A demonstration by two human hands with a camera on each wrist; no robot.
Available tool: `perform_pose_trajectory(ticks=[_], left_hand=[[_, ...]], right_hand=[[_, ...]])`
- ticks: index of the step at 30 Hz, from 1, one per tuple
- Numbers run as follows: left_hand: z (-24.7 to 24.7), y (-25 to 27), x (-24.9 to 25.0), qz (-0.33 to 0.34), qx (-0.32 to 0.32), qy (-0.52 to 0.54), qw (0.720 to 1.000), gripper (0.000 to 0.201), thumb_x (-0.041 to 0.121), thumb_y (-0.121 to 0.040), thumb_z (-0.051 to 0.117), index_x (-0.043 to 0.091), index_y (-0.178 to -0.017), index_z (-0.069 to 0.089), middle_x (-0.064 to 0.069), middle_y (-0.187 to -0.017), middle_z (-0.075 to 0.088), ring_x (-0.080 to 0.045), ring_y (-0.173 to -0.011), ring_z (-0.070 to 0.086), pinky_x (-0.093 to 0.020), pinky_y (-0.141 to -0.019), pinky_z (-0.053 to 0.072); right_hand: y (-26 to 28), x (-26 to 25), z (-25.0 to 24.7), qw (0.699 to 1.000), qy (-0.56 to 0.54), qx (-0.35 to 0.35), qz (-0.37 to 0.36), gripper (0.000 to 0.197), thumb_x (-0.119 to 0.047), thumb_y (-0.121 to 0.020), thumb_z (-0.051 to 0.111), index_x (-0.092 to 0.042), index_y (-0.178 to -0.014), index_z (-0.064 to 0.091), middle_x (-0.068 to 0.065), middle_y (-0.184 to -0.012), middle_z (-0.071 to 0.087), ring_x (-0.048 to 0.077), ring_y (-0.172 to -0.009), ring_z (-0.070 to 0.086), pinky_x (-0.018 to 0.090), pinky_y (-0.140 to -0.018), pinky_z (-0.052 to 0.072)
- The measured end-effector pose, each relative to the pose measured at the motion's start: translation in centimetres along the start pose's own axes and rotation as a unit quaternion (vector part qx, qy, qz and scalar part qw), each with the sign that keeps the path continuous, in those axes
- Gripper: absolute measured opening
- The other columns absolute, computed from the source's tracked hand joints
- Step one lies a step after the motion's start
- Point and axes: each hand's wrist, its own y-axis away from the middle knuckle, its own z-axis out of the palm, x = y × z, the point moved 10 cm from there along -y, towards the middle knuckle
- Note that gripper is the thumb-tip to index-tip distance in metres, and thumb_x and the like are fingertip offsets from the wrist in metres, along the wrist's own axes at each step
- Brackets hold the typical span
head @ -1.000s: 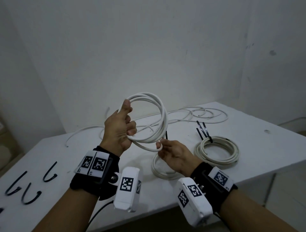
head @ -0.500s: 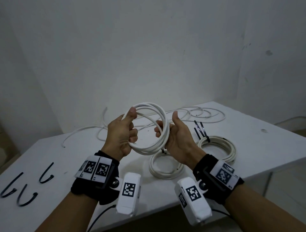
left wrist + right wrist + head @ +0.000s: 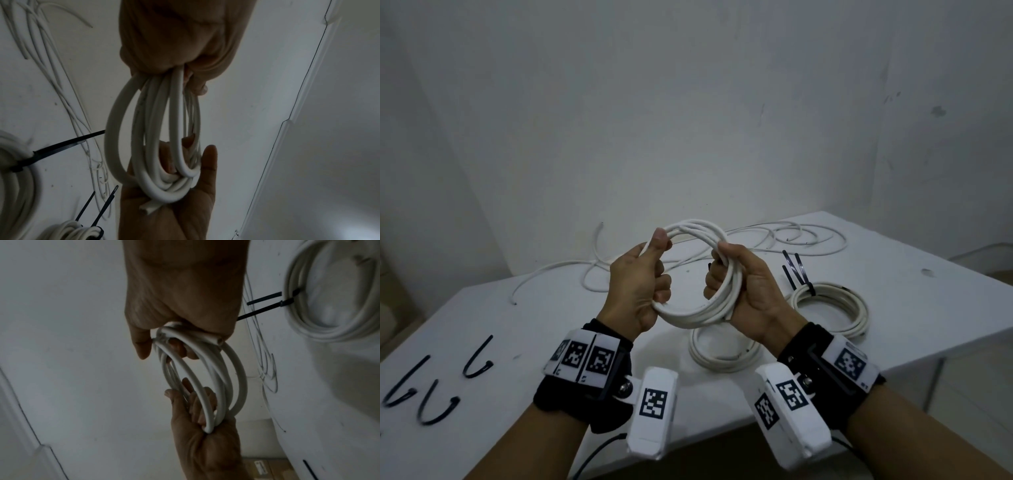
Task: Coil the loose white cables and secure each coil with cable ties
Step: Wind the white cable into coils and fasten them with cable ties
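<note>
I hold a white cable coil [image 3: 698, 310] in the air above the white table [image 3: 893, 329], one hand on each side. My left hand [image 3: 640, 284] grips its left side, thumb pressed on the top loops. My right hand [image 3: 743, 284] grips the right side, fingers curled through the ring. The wrist views show the same coil [image 3: 152, 146] [image 3: 207, 382] with a cut cable end [image 3: 147, 209] lying in the right palm. Two coils lie on the table: one [image 3: 722, 356] under my hands, one [image 3: 828, 308] to the right bound with black cable ties [image 3: 796, 270].
Loose white cable [image 3: 784, 236] trails along the table's back by the wall. Several loose black cable ties [image 3: 434, 390] lie at the front left of the table. The table's front edge runs just under my wrists, and its right corner is beyond the tied coil.
My right hand rose from below the coil and closed round its right side. Both hands now hold the ring, which has tilted and drawn tighter.
</note>
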Motion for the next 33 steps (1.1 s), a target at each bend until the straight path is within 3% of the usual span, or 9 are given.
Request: perform_pose_trajectory(ticks=[4,8,12,16,19,22,24,30,33], left_hand=[[-0.1,-0.1,0.3,0.003,-0.004,-0.003,1.0,0.034,0.04,-0.089,0.063,0.007,-0.099,0.059,0.009,-0.048,0.026,-0.005,-0.036,0.022,-0.015,-0.034,0.02],[-0.4,-0.1,0.6,0.006,-0.006,-0.02,1.0,0.036,0.039,-0.087,0.065,0.006,-0.101,0.06,0.009,-0.048,0.026,-0.005,-0.036,0.022,-0.015,-0.034,0.02],[-0.9,-0.2,0.9,-0.002,-0.018,-0.034,0.999,0.036,0.038,-0.085,0.067,0.006,-0.102,0.06,0.009,-0.048,0.026,-0.006,-0.037,0.02,-0.015,-0.034,0.018],[-0.5,0.1,1.1,-0.005,-0.047,-0.077,0.996,0.031,0.033,-0.085,0.068,0.006,-0.098,0.06,0.009,-0.047,0.026,-0.006,-0.036,0.02,-0.015,-0.034,0.018],[-0.2,0.2,1.2,0.002,-0.064,-0.112,0.992,0.025,0.029,-0.086,0.068,0.005,-0.094,0.062,0.009,-0.046,0.029,-0.005,-0.035,0.021,-0.015,-0.034,0.018],[-0.7,0.0,1.4,0.02,-0.067,-0.134,0.989,0.018,0.025,-0.085,0.07,0.008,-0.084,0.064,0.006,-0.049,0.029,-0.007,-0.036,0.022,-0.015,-0.035,0.019],[-1.5,-0.2,1.4,0.038,-0.051,-0.148,0.987,0.019,0.026,-0.082,0.073,0.01,-0.079,0.063,0.004,-0.051,0.033,-0.008,-0.038,0.025,-0.016,-0.036,0.02],[-3.3,-0.6,-0.1,0.025,-0.007,-0.16,0.987,0.033,0.034,-0.081,0.073,0.005,-0.093,0.063,-0.006,-0.065,0.059,-0.011,-0.04,0.043,-0.02,-0.038,0.038],[-4.2,-0.2,1.6,0.154,0.048,-0.282,0.946,0.058,0.043,-0.077,0.074,0.009,-0.119,0.054,-0.006,-0.102,0.066,-0.013,-0.081,0.062,-0.028,-0.068,0.053]], right_hand=[[0.0,0.2,-1.1,0.997,-0.025,0.069,-0.005,0.02,-0.015,-0.08,0.059,-0.017,-0.064,0.049,-0.005,-0.047,0.035,0.008,-0.04,0.031,0.02,-0.04,0.032],[0.6,0.1,-2.0,0.994,0.066,0.088,-0.005,0.013,-0.021,-0.081,0.064,-0.013,-0.079,0.055,0.0,-0.067,0.051,0.011,-0.058,0.048,0.023,-0.057,0.047],[0.5,-0.7,-2.1,0.982,0.177,0.066,-0.017,0.052,-0.026,-0.067,0.074,-0.014,-0.111,0.049,0.006,-0.091,0.063,0.019,-0.085,0.064,0.041,-0.08,0.053],[-0.3,-3.5,0.0,0.903,0.426,0.029,-0.051,0.074,-0.03,-0.066,0.082,-0.027,-0.128,0.04,0.005,-0.113,0.06,0.017,-0.097,0.063,0.031,-0.076,0.051],[-1.0,-2.7,2.0,0.851,0.52,-0.064,-0.005,0.059,-0.011,-0.075,0.078,-0.015,-0.124,0.045,0.009,-0.096,0.063,0.018,-0.078,0.063,0.028,-0.064,0.053],[-1.0,-1.9,2.0,0.884,0.462,-0.075,0.01,0.025,-0.001,-0.083,0.067,0.004,-0.105,0.054,0.012,-0.071,0.057,0.021,-0.054,0.059,0.03,-0.053,0.054],[-1.0,-1.3,1.9,0.917,0.393,-0.062,0.025,0.01,-0.007,-0.086,0.065,-0.001,-0.088,0.057,0.008,-0.063,0.053,0.016,-0.047,0.054,0.028,-0.052,0.053],[-1.4,1.7,1.1,0.977,0.153,0.026,0.148,0.018,-0.009,-0.093,0.052,-0.014,-0.076,0.049,-0.008,-0.045,0.032,0.001,-0.032,0.028,0.013,-0.033,0.029],[-1.8,2.8,0.4,0.977,0.112,0.073,0.169,0.026,-0.006,-0.096,0.045,-0.013,-0.07,0.043,-0.008,-0.041,0.026,0.002,-0.029,0.024,0.013,-0.03,0.026]])
